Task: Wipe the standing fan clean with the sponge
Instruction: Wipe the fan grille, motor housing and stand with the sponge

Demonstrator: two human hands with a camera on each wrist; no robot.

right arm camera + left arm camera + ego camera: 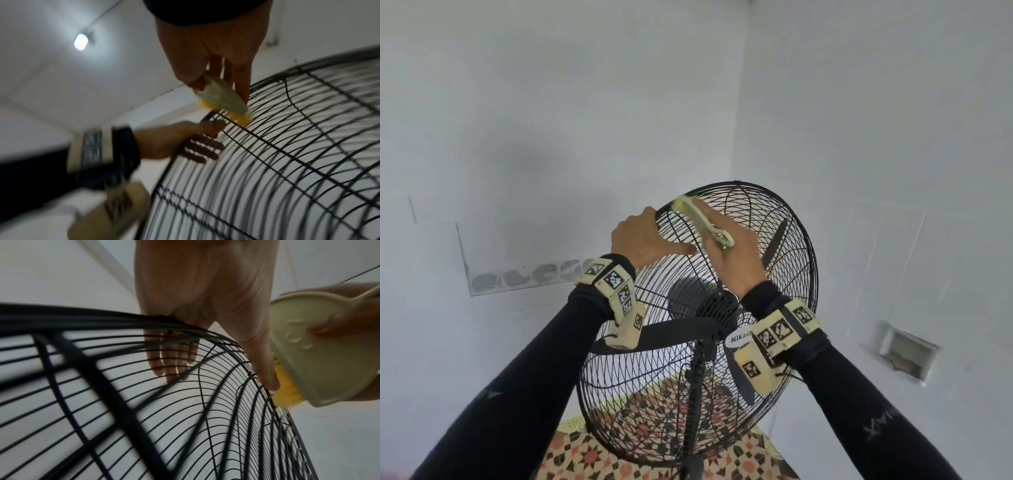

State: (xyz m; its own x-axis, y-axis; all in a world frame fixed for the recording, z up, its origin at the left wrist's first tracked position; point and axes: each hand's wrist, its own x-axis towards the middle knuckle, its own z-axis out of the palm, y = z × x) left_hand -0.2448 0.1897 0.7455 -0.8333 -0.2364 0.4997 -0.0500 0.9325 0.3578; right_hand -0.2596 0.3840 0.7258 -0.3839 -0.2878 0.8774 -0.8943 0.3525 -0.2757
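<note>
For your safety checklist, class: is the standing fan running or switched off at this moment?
It looks off. In the head view the fan's blades show as sharp, separate shapes behind the cage, not a spinning blur. No switch is visible.

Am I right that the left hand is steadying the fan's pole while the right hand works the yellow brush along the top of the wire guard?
Not quite: the left hand grips the rim of the wire guard, not the pole, as the head view shows. The right hand does work the yellow brush along the guard's top.
</note>
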